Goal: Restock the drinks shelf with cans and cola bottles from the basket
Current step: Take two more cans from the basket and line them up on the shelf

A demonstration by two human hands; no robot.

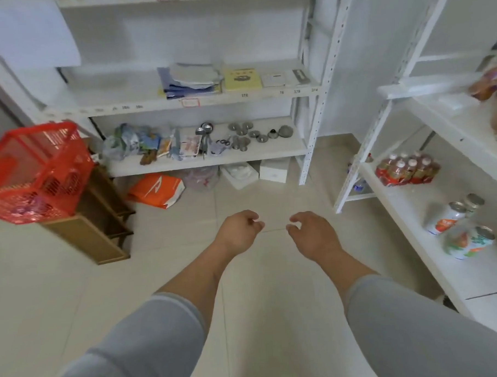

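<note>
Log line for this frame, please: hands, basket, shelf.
left hand: empty | right hand: empty | red basket: on wooden stand, left | drinks shelf: right, cans, bottle pack

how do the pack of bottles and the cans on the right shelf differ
The pack of bottles is dark red with pale caps, shrink-wrapped together; the cans are white with orange print, metal tops, loose. The bottles sit farther back on the shelf, the cans nearer. Both stand upright on that same shelf.
</note>
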